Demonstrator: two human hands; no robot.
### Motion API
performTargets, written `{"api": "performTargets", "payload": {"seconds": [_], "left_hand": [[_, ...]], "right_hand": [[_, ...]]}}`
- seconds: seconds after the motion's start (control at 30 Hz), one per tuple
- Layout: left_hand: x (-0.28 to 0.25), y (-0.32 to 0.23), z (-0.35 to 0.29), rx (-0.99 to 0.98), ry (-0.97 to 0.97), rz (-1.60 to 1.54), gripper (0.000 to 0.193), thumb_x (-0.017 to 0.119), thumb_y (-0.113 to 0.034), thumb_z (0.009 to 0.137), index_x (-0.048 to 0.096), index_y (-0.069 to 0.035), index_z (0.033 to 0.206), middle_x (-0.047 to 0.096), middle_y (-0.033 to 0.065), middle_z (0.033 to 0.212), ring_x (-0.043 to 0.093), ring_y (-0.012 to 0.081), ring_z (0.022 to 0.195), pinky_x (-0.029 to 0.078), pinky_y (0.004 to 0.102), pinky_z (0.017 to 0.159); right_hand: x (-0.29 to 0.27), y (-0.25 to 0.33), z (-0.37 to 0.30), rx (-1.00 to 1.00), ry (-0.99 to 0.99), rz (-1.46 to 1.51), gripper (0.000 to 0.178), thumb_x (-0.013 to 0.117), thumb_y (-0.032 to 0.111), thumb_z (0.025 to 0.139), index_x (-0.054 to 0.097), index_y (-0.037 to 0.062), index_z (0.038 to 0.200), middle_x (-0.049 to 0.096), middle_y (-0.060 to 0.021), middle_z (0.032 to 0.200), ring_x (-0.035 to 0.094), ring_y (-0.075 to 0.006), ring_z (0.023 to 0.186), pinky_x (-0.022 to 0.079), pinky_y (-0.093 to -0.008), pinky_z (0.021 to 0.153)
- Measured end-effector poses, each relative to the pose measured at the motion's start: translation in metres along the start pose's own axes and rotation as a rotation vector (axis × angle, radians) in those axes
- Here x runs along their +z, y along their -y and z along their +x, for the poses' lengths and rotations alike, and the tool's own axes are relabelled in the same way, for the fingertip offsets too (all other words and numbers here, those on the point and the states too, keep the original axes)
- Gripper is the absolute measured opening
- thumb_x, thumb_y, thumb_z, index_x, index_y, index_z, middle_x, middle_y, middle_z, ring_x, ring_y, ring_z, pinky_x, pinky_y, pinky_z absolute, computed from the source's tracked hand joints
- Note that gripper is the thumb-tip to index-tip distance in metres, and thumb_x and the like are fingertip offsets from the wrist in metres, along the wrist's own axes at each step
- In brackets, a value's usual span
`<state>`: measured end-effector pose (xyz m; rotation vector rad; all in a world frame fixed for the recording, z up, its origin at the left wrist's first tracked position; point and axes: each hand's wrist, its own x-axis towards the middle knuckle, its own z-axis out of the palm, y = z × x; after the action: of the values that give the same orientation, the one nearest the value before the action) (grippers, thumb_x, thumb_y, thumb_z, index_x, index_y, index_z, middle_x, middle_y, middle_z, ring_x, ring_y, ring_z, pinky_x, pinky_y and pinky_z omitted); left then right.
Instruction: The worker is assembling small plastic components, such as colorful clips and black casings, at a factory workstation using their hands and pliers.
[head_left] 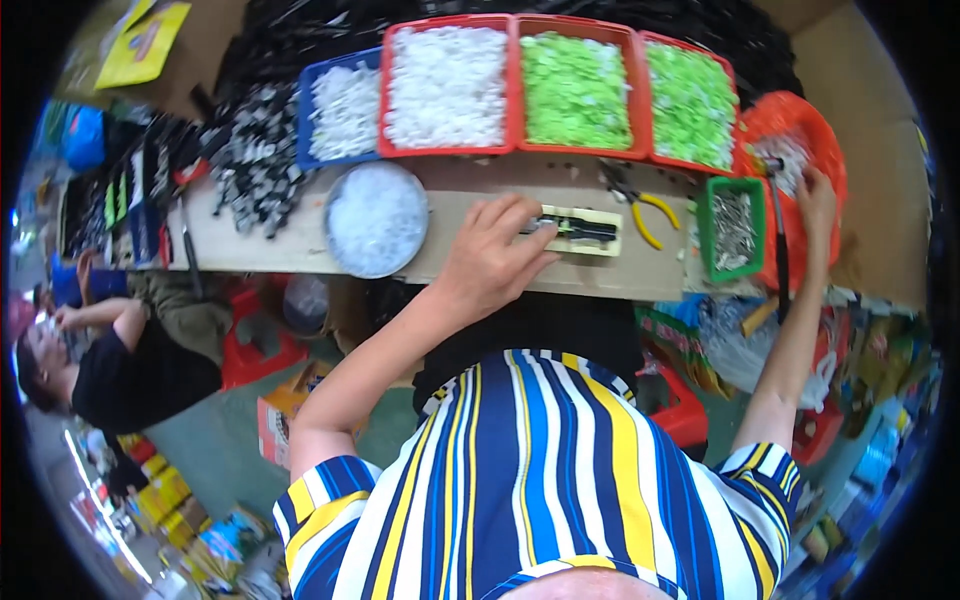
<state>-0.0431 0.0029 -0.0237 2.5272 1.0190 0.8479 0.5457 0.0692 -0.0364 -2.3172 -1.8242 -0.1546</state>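
Observation:
My left hand is at the left end of a cream rectangular block on the bench. Its fingers are bent around the end of a slim black part lying in that block; a small shiny bit shows by the fingertips. Over on the right, my right hand reaches into an orange-red bag with small clear-white pieces. Those fingers are drawn together, and what they pinch is too small to make out. A hammer with a dark handle lies just left of that hand.
Red bins of white pieces and green pieces line the back, beside a blue bin. A round bowl, yellow-handled pliers and a green bin of metal parts stand nearer. Another person sits at left.

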Motion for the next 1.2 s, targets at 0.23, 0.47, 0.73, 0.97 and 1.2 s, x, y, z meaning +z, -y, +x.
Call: {"api": "performTargets", "payload": {"seconds": [0.23,0.47,0.73,0.97,1.2], "left_hand": [[-0.067,0.068,0.012,-0.224,-0.305,0.201,0.02,0.074,-0.009,0.077,0.071,-0.005,0.096,0.062,0.0119,0.096,0.058,0.0313,0.096,0.047,0.0409,0.084],[-0.109,0.178,0.026,-0.419,-0.354,0.458,0.019,0.073,-0.022,0.081,0.075,-0.007,0.092,0.065,0.013,0.093,0.056,0.0316,0.092,0.044,0.0423,0.085],[-0.085,0.196,0.058,-0.565,-0.232,0.674,0.021,0.073,-0.031,0.079,0.079,-0.013,0.088,0.064,0.0092,0.091,0.055,0.0291,0.097,0.047,0.042,0.085],[-0.084,0.199,0.066,-0.521,-0.455,0.42,0.019,0.074,-0.025,0.073,0.076,-0.008,0.082,0.067,0.0086,0.091,0.058,0.0286,0.092,0.048,0.0427,0.085],[-0.109,0.172,0.059,-0.573,-0.641,-0.427,0.017,0.065,-0.014,0.093,0.062,0.002,0.095,0.07,0.0066,0.083,0.068,0.0117,0.074,0.052,0.0247,0.064]], "right_hand": [[0.0,0.002,0.003,-0.024,-0.07,0.013,0.03,0.063,0.021,0.09,0.066,-0.0004,0.111,0.068,-0.0209,0.101,0.068,-0.0328,0.093,0.052,-0.0395,0.081],[-0.002,0.01,-0.001,-0.069,-0.18,0.058,0.031,0.064,0.024,0.093,0.067,-0.0007,0.111,0.07,-0.0193,0.1,0.069,-0.0319,0.09,0.053,-0.0385,0.08],[-0.021,0.021,-0.02,0.02,-0.153,0.211,0.03,0.067,0.021,0.092,0.067,-0.0033,0.109,0.071,-0.0149,0.095,0.068,-0.0197,0.082,0.054,-0.0323,0.072],[-0.025,0.021,-0.025,-0.015,-0.183,0.286,0.028,0.066,0.022,0.093,0.068,-0.0017,0.108,0.071,-0.0135,0.091,0.068,-0.0184,0.081,0.053,-0.031,0.073],[-0.033,0.04,-0.033,0.078,-0.148,0.474,0.025,0.066,0.02,0.094,0.067,-0.0012,0.108,0.069,-0.0088,0.087,0.064,-0.0125,0.08,0.052,-0.0268,0.072]]}}
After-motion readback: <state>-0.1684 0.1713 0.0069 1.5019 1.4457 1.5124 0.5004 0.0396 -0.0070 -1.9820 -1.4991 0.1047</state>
